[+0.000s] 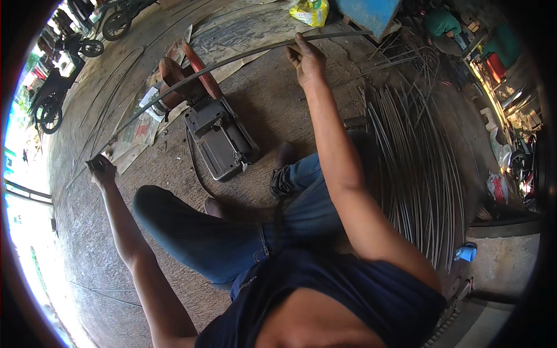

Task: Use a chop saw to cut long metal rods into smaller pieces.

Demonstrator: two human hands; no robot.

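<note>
The left hand (101, 169) is closed around a long thin metal rod (241, 56) close to its lower end in view. The right hand (306, 60) is raised and pinches the same rod farther along, with the fingers bent and one fingertip up against it. The rod is in the air between the two hands, slanting up to the right, and it crosses in view the red parts of a cutting machine (223, 142). I cannot tell if it touches them. The machine stands on the floor (272, 124) with its dark grey base toward the person's boots (284, 155). A flat sheet (232, 35) is spread on the floor behind it. At the right of the person's legs lies a big loose bundle of rods (409, 168).

Farther out there are two containers. A yellow bag (310, 13) sits at the upper edge; its content is not clear to me. A blue mug (466, 252) is near a concrete ledge (503, 261), and its inside cannot be seen. Motorbikes (49, 113) stand at the upper left.
</note>
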